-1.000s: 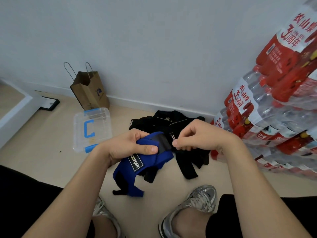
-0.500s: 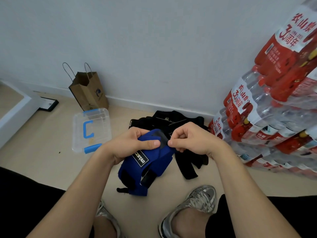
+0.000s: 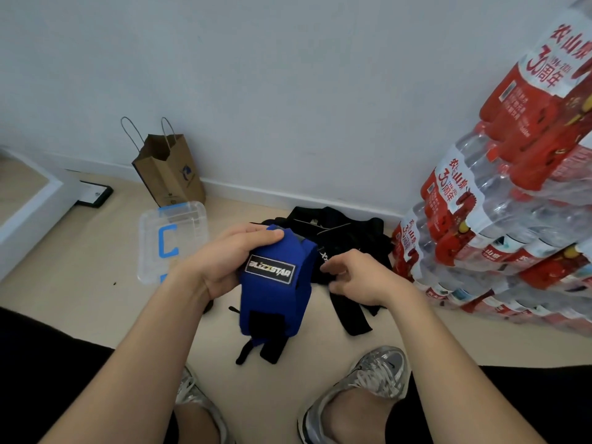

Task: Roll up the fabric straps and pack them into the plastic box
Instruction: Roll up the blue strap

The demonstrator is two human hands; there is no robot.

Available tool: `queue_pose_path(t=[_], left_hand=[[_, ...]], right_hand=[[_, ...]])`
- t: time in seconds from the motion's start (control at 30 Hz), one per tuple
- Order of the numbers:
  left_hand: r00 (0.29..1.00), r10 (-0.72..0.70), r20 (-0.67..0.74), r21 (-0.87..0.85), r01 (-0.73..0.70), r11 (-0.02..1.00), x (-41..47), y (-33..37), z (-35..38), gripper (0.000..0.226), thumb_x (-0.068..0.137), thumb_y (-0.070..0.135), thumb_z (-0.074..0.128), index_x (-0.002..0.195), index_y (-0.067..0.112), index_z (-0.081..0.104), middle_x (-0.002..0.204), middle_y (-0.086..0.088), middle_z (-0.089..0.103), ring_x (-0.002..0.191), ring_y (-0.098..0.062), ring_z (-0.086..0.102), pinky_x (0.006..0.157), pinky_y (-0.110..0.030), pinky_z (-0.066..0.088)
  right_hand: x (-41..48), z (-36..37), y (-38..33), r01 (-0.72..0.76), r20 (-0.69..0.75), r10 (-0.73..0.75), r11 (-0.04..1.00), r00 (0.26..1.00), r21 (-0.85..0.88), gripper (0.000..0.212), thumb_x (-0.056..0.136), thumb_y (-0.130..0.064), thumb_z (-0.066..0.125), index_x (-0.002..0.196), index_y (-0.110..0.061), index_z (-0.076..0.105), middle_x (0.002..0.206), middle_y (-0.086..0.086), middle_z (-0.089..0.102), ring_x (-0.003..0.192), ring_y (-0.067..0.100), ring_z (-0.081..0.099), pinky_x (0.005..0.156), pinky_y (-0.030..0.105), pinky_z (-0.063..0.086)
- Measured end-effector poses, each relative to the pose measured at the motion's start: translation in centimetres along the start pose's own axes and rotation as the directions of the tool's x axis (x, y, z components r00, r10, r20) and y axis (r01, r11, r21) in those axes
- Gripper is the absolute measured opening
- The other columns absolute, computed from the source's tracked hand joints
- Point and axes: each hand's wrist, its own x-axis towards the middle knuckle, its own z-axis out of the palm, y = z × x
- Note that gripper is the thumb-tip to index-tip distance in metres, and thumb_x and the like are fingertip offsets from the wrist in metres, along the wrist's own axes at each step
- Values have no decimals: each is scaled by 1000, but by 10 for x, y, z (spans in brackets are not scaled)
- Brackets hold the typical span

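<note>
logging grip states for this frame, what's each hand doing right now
Left hand: grips the blue strap, fingers curled round its top.
Right hand: fingers curled, off the blue strap; whether it pinches anything cannot be told.

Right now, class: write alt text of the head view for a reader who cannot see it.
The left hand grips a blue strap; the right hand is beside it, fingers loosely curled. Black straps and a clear plastic box lie behind.

Box [image 3: 192, 219] L of straps [image 3: 352, 238], bag [image 3: 169, 174] behind it, bottles [image 3: 480, 235] R.
</note>
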Motion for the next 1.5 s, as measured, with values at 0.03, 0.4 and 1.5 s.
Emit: queue_pose_path(t=[0.03,0.4,1.5], left_hand=[[1000,-7,-31,-25,7,1000,1,0,2,17,102,26,69,109,11,72,90,-9,78,74,-17,76,59,-27,60],[981,89,-173,-22,-95,995,8,-1,27,62,106,8,65,159,16,35,127,-20,72,110,-32,77,84,-45,67],[902,113,-416,468,106,877,34,-73,-9,42,102,34,72,63,20,67,54,4,62,51,-7,56,57,-31,38]], right_hand=[[1,0,-4,7,-29,-6,1000,1000,23,25,108,-19,65,125,-29,78,124,-9,77,115,9,71,109,41,57],[-10,-10,-35,-24,123,-108,648,987,761,51,111,-56,49,133,-17,73,123,14,80,112,35,78,93,50,65],[-29,-36,-21,-26,364,-277,764,889,644,31,96,-33,84,115,-9,81,121,20,78,108,32,76,93,38,63]])
